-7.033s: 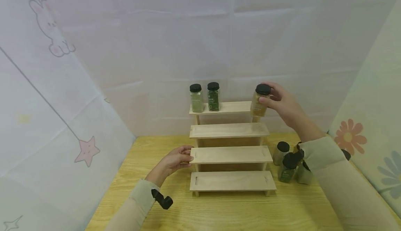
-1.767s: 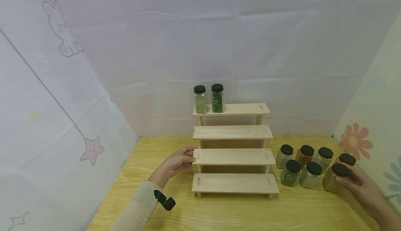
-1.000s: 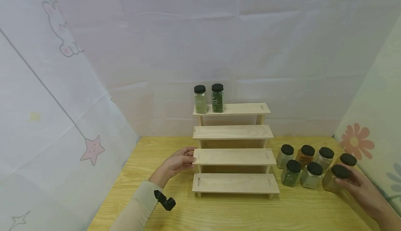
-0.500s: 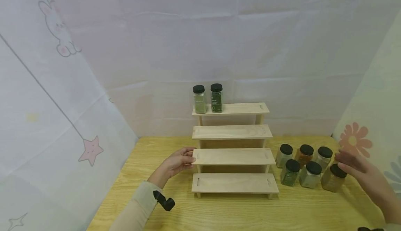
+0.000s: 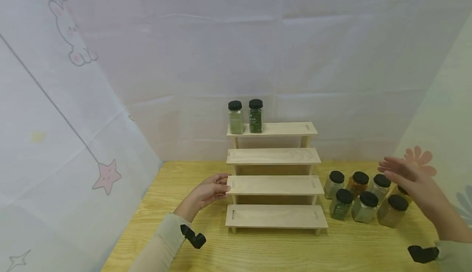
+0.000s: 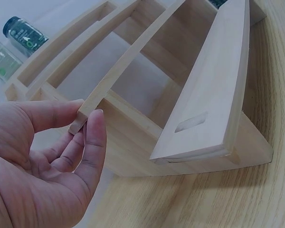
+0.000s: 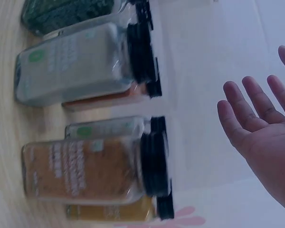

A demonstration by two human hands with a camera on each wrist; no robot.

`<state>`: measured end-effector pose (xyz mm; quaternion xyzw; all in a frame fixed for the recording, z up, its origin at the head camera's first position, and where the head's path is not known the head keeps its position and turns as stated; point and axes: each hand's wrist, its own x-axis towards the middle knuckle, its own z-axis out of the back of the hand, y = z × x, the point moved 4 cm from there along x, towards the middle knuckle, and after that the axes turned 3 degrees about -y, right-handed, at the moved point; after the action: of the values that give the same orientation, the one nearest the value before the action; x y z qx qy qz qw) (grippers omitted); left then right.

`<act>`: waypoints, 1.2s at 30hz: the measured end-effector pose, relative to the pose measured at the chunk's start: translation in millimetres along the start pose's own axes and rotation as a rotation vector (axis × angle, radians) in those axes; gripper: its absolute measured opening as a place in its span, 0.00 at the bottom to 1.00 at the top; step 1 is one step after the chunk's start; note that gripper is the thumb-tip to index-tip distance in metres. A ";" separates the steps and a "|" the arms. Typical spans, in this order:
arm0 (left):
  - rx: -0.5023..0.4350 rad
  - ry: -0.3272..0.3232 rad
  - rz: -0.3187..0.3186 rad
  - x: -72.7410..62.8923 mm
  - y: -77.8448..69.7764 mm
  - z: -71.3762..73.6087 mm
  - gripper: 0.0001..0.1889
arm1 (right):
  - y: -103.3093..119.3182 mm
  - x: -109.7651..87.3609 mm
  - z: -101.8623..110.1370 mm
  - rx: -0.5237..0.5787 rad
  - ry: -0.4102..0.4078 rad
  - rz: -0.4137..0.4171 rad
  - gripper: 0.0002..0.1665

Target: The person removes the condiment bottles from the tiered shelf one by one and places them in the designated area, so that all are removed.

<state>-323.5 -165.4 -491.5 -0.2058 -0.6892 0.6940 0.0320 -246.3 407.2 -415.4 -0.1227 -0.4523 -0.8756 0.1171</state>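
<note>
My left hand (image 5: 206, 191) pinches the left end of the third step of a pale wooden four-step rack (image 5: 273, 185); the left wrist view shows thumb and fingers on the board's corner (image 6: 88, 111). My right hand (image 5: 409, 180) is raised over the group of spice jars at the right, fingers extended and holding nothing. Nearest it stand a brown-filled jar (image 5: 392, 212), a yellow-filled jar (image 5: 401, 193) partly hidden by other jars and the hand, and a pale jar (image 5: 380, 188). On the rack's top step are a light green jar (image 5: 236, 121) and a dark green jar (image 5: 256, 118).
Left of those three jars stand an orange-red jar (image 5: 357, 185), a white-filled jar (image 5: 365, 210), a green jar (image 5: 341, 208) and a pale jar (image 5: 333, 186). All have black lids. The wooden table (image 5: 258, 251) meets cloth walls (image 5: 206, 59) behind and at both sides.
Seven seconds ago the right hand held a yellow-filled jar by the top step; later it was at the brown jar among the group. Now it has let go and risen leftward. The left hand stays put.
</note>
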 end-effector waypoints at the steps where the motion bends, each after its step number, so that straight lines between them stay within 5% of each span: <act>1: -0.001 0.001 0.001 -0.1 0.0 0.0 0.35 | 3.7 2.2 -1.3 0.013 0.008 0.011 0.30; 22: -0.018 -0.001 0.000 -1.2 1.1 0.8 0.35 | 80.9 58.1 -39.9 0.085 0.160 0.031 0.32; 36: -0.019 0.008 0.001 -1.8 -1.2 -1.3 0.36 | 103.9 98.3 -71.2 0.140 0.174 0.007 0.33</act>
<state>-321.7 -164.7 -489.8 -0.2092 -0.6956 0.6865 0.0321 -313.9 280.9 -344.5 -0.0394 -0.5002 -0.8487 0.1672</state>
